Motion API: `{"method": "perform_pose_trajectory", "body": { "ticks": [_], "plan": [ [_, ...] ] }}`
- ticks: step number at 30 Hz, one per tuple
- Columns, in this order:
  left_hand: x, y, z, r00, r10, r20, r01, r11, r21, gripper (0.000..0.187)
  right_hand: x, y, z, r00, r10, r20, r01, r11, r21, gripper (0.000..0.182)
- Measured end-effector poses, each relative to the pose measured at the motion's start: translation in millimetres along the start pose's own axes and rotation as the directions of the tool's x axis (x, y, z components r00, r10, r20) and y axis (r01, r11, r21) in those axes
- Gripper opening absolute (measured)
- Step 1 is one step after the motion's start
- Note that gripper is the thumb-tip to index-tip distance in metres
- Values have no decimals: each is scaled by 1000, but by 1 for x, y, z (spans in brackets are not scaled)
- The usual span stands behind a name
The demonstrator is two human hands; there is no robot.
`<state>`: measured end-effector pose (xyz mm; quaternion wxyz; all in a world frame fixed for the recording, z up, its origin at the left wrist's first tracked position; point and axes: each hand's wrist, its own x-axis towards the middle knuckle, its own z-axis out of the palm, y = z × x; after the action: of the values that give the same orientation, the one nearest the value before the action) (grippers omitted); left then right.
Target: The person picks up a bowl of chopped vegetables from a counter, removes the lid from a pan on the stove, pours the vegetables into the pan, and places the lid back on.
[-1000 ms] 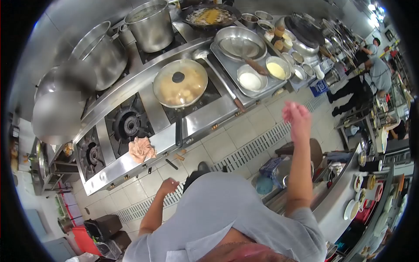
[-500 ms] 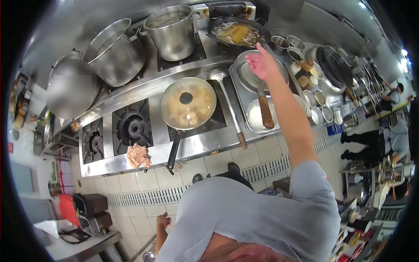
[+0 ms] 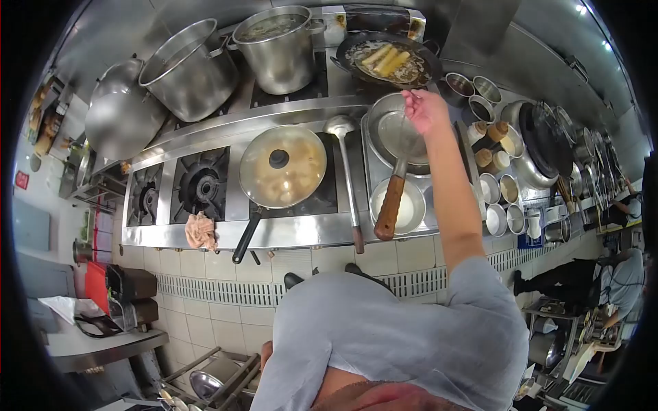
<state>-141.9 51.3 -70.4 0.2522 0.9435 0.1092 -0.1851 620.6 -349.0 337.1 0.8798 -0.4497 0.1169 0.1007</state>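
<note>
My right hand [image 3: 425, 109] is stretched out over the stove, its fingers loosely apart with nothing in them. It hovers above a wire skimmer [image 3: 401, 137] that rests in a steel bowl [image 3: 375, 113], the skimmer's wooden handle [image 3: 389, 205] pointing back at me. Just beyond the fingertips is a black wok [image 3: 387, 58] with yellow rolls frying in oil. My left hand is hidden behind my grey-shirted torso.
A lidded pan [image 3: 282, 166] sits on a burner, a long ladle [image 3: 343, 137] beside it. Two stockpots [image 3: 281, 44] [image 3: 188, 68] stand at the back. Seasoning tins [image 3: 497, 181] line the right. A cloth [image 3: 201, 231] lies on the stove edge. Other people [image 3: 617, 281] work at right.
My right hand moved from mid-air near the floor drain to above the skimmer, then shifted slightly right. My view turned squarely onto the stove. My left hand dropped out of sight.
</note>
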Motion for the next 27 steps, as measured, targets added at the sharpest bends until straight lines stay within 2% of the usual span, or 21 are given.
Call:
{"method": "perform_pose_trajectory", "body": {
  "ticks": [7,9,11,14,19,22,27],
  "plan": [
    [19,37,-45,972,-188,143,182,982,50,40,5,-8,-20,995,18,97,-7,994,-112,10],
    [21,40,-58,943,-281,179,303,946,-117,40,14,-13,-26,992,73,99,-64,994,-87,9],
    [27,41,-69,895,-383,230,442,834,-330,41,23,-15,-28,989,95,112,-87,994,-67,9],
    [37,44,-83,840,-453,299,542,668,-510,42,22,-15,-29,989,77,129,-69,996,-63,10],
    [51,49,-94,819,-463,340,570,586,-576,44,21,-19,-23,990,82,118,-75,995,-68,9],
    [55,52,-96,812,-464,354,578,557,-596,46,11,-23,-18,991,40,129,-29,996,-90,17],
    [53,57,-93,812,-456,365,578,538,-613,50,4,-26,-24,985,87,146,-65,987,-147,47]
  ]
}}
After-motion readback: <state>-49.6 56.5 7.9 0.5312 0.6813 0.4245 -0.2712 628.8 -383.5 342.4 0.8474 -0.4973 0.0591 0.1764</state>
